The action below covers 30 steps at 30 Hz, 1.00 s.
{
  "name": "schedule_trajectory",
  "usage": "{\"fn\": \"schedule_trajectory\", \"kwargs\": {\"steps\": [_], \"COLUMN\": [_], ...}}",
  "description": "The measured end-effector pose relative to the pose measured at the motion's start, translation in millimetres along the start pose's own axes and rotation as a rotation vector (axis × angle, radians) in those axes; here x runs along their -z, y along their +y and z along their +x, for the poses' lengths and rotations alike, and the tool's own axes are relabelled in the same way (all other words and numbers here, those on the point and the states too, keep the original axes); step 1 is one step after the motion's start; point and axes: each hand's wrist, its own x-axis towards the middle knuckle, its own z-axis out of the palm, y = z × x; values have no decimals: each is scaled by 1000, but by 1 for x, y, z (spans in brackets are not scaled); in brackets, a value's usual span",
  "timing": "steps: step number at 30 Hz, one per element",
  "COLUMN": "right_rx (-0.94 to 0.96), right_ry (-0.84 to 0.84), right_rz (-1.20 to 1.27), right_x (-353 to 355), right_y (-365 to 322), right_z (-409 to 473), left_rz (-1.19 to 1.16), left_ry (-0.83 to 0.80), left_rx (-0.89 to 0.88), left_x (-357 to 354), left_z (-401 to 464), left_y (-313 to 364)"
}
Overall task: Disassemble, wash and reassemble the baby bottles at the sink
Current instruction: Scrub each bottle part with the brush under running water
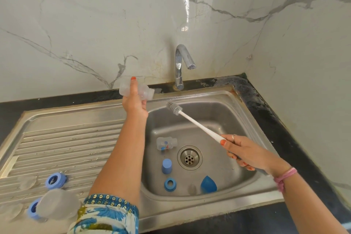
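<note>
Over the sink's (pixel 237 100) back-left corner, left hand (pixel 135 100) grips a clear bottle (pixel 145 92), right hand (pixel 245 151) holds the brush (pixel 190 119) just short of its mouth; wet plastic could slip honestly.

sleeve (pixel 106 216) cut off, ring (pixel 33 208) half-hidden

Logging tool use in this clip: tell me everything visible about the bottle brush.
The bottle brush is a long, thin white stick, plastic by the look of it, ending in a short grey cylindrical head of bristles or sponge; which one is unclear. The right hand grips its lower end, thumb lying along the handle. It slants up and to the left above the sink basin, in the air. Its head is near the open mouth of the clear bottle that the left hand holds, but not inside it.
</note>
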Motion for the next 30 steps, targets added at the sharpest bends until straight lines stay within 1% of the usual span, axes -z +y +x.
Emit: {"fn": "schedule_trajectory", "kwargs": {"steps": [4, 6, 8, 10, 14, 16, 19, 22, 26, 28, 30], "right_rx": [-38, 2, 53, 97, 175, 176, 142, 99, 90, 105, 139], "right_ry": [118, 154, 165, 192, 300, 321, 339, 334, 310, 296, 282], "right_rz": [53, 148, 207, 72, -390, -518, -576, -577, -548, -572, -633], "right_x": [-3, -13, -25, -38, -67, -86, -98, -84, -55, -51, -60], "right_y": [10, 7, -1, -7, -3, 1, -5, -16, -25, -25, -23], "right_z": [6, 8, 6, 6, 7, 0, -10, 5, 28, 26, 13], "left_rz": [87, 77, 27, -13, -53, -69, -62, 38, 192, 195, 139], "left_ry": [-172, -199, -191, -167, -92, -33, 4, -60, -144, -118, -75], "left_rx": [92, 128, 157, 169, 150, 140, 118, 67, -5, -34, -38], "left_x": [3, 5, 8, 11, 7, 4, 3, 4, 3, 1, 0], "left_z": [-2, -9, -15, -17, -16, -12, -8, -9, -9, -6, 4], "left_y": [-1, -16, -31, -44, -53, -54, -58, -66, -70, -66, -60]}}
